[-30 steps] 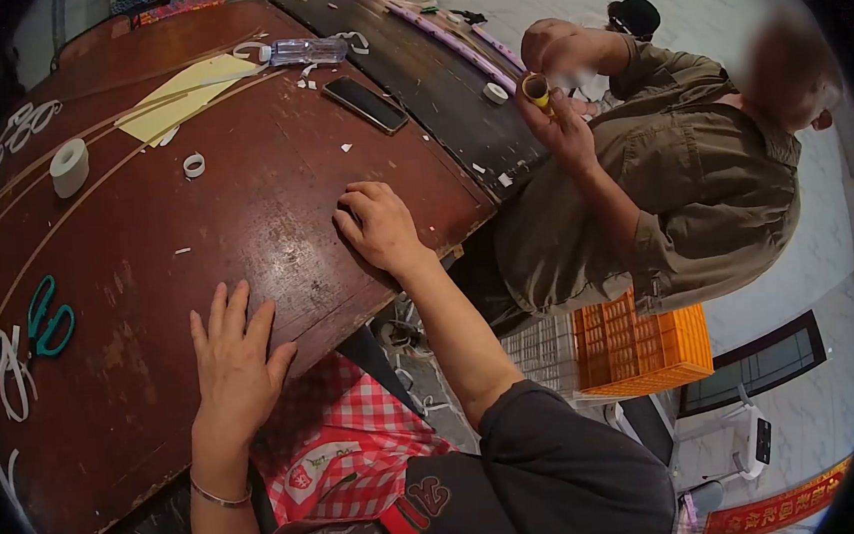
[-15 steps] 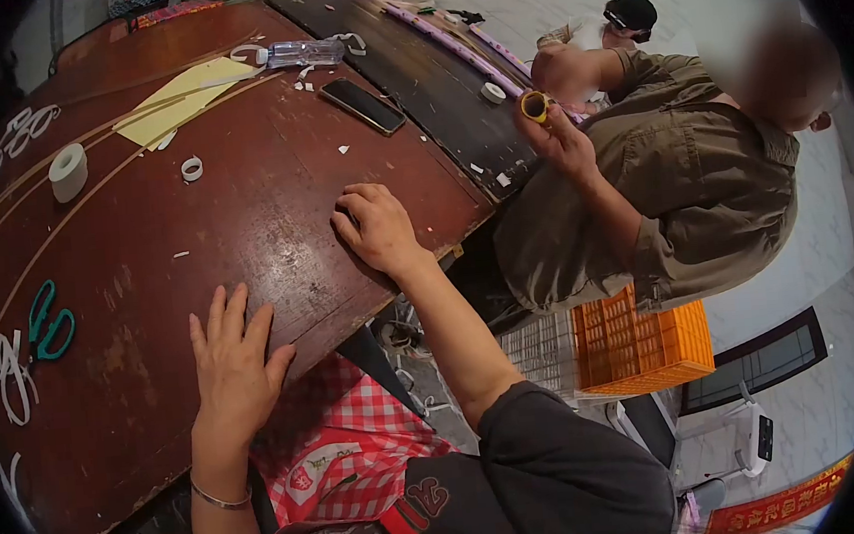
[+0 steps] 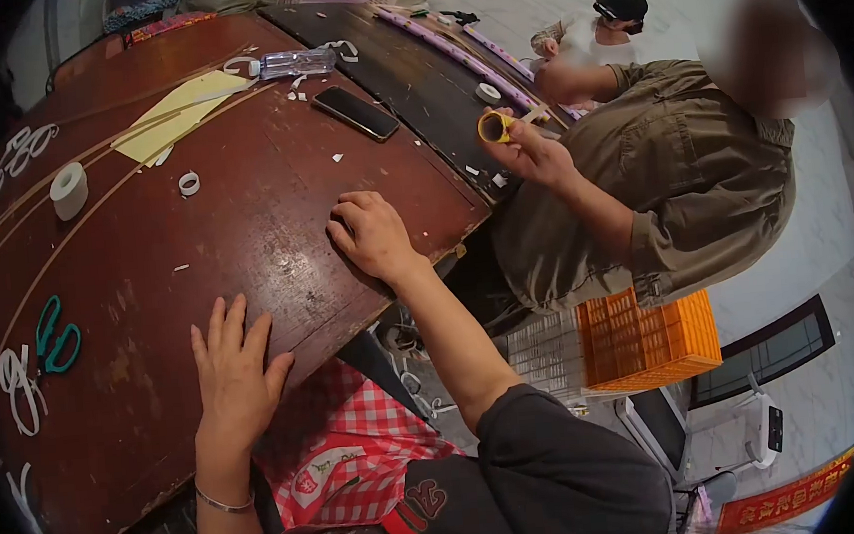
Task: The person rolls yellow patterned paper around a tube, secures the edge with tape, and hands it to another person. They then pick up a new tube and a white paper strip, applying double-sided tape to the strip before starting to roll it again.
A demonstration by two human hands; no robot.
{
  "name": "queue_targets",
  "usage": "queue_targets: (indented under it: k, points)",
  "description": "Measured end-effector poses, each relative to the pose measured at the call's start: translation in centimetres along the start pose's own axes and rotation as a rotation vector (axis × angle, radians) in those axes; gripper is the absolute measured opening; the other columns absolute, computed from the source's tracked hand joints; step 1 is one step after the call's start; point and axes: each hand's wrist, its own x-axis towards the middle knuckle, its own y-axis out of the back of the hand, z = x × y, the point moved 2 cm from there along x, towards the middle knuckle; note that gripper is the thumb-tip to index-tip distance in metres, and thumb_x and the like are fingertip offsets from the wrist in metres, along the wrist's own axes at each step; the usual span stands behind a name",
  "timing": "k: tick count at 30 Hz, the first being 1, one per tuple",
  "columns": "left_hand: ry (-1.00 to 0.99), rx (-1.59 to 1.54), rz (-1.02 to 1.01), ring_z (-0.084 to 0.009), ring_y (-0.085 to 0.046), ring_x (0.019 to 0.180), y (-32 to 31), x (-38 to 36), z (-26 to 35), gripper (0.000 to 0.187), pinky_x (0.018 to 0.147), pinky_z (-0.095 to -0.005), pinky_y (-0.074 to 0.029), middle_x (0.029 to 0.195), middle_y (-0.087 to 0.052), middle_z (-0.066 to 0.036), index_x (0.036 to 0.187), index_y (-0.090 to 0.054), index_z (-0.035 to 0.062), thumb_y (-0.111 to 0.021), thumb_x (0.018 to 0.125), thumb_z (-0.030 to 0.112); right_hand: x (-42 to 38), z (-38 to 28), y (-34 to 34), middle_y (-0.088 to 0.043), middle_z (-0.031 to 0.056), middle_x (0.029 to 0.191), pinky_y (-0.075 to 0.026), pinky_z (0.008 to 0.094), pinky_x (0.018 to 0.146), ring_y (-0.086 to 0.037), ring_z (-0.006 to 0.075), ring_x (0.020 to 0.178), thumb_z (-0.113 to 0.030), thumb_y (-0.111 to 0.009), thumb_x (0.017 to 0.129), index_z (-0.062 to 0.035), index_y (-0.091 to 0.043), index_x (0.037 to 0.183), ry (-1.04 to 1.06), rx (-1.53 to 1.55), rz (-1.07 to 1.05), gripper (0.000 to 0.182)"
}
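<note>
My left hand (image 3: 235,372) lies flat on the worn red-brown table (image 3: 151,329), fingers spread and holding nothing. Near the table's right edge rests my right hand (image 3: 374,236), its fingers loosely bent on the wood and the thumb apart; nothing shows in it. A black phone (image 3: 355,113) lies beyond my right hand. Teal-handled scissors (image 3: 56,336) are to the left of my left hand, beside a bundle of white cord (image 3: 20,389). Farther up the table are a large white tape roll (image 3: 69,191) and a small white roll (image 3: 189,184).
At the right, a person in an olive shirt (image 3: 691,186) holds a yellow tape roll (image 3: 494,127). Thin wooden strips (image 3: 87,148), yellow paper (image 3: 169,117) and a plastic bottle (image 3: 296,64) lie across the back. Purple-wrapped poles (image 3: 450,49) rest on the dark table; orange crates (image 3: 648,335) stand behind.
The person in the olive shirt has moved the yellow tape roll leftward and down, toward the table. My view has shifted slightly; both my hands stay resting on the table.
</note>
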Motion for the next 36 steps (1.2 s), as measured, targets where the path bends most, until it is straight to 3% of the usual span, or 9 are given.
queue_targets:
  k: [13,36]
  points:
    - [-0.012,-0.012,-0.003,-0.039,-0.03,0.143,0.0,-0.2,-0.1,0.051,0.116,-0.0608,-0.019,0.148,-0.041,-0.019,0.129,-0.058,0.0051,-0.071,0.085,0.025,0.1,-0.7,0.6,-0.064,0.0133,0.097,-0.05,0.0422,0.083,-0.06,0.0337,0.093,-0.015,-0.068,0.082,-0.0034,-0.066,0.087,0.087,0.041,0.024,0.013]
    - [-0.001,0.0,-0.083,-0.0429,-0.03,0.142,0.3,-0.3,-0.2,0.053,0.112,-0.0661,-0.019,0.148,-0.039,-0.021,0.127,-0.058,0.0048,-0.074,0.081,0.025,0.6,-2.0,2.0,-0.064,0.0114,0.104,-0.05,0.0414,0.086,-0.061,0.0312,0.099,-0.017,-0.07,0.083,-0.0046,-0.066,0.094,0.092,0.149,-0.133,0.017]
